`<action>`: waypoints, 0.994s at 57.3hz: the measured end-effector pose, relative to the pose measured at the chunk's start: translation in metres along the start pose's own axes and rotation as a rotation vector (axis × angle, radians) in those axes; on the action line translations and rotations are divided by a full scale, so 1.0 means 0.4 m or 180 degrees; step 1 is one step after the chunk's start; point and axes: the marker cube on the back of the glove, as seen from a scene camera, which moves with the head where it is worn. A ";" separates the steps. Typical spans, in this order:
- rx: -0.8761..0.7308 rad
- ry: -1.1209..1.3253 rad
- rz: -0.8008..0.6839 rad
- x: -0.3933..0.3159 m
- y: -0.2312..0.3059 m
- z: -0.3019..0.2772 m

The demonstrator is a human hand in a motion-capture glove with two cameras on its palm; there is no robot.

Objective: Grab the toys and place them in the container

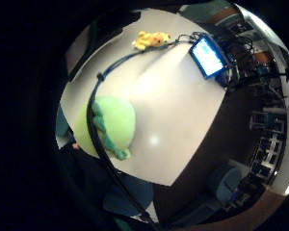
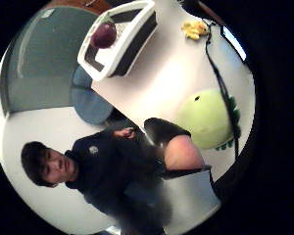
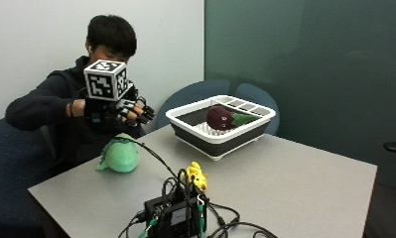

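Observation:
My gloved right hand [image 3: 126, 112] hovers above the table's left end, fingers loosely bent and holding nothing. Just below it a round green plush toy [image 3: 120, 154] lies on the grey table [image 3: 297, 183]. Both palm views show this green plush [image 1: 111, 122] [image 2: 206, 117] on the tabletop, apart from the hand. A small yellow toy [image 3: 196, 174] [image 1: 151, 39] [image 2: 195, 29] lies nearer the table's middle, beside the cables. The white and black container [image 3: 196, 140] [image 2: 122, 54] stands at the far side. A dark red toy [image 3: 219, 117] [image 2: 104, 35] sits inside it.
A black device [image 3: 174, 214] with a lit screen [image 1: 209, 57] and loose cables sits at the table's near edge, close to the yellow toy. One cable runs past the green plush. Blue chairs [image 3: 197, 95] stand behind the container.

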 end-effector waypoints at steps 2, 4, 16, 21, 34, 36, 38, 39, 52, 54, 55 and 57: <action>0.0036 0.0020 0.0036 0.005 -0.009 -0.022; 0.0065 0.0044 0.0079 0.007 -0.017 -0.041; 0.0295 0.0270 0.0210 0.051 -0.073 -0.198; 0.0416 0.0343 0.0268 0.046 -0.081 -0.253; 0.0639 0.0551 0.0509 0.047 -0.084 -0.338; 0.0665 0.0564 0.0542 0.055 -0.083 -0.347; 0.0692 0.0568 0.0577 0.067 -0.081 -0.354; 0.0706 0.0566 0.0596 0.074 -0.080 -0.357; 0.0320 0.0035 0.0314 0.094 -0.032 -0.195; 0.0165 -0.0040 0.0197 0.075 -0.018 -0.143; 0.0077 -0.0072 0.0154 0.064 -0.010 -0.115; -0.0105 -0.0122 0.0095 0.043 0.004 -0.063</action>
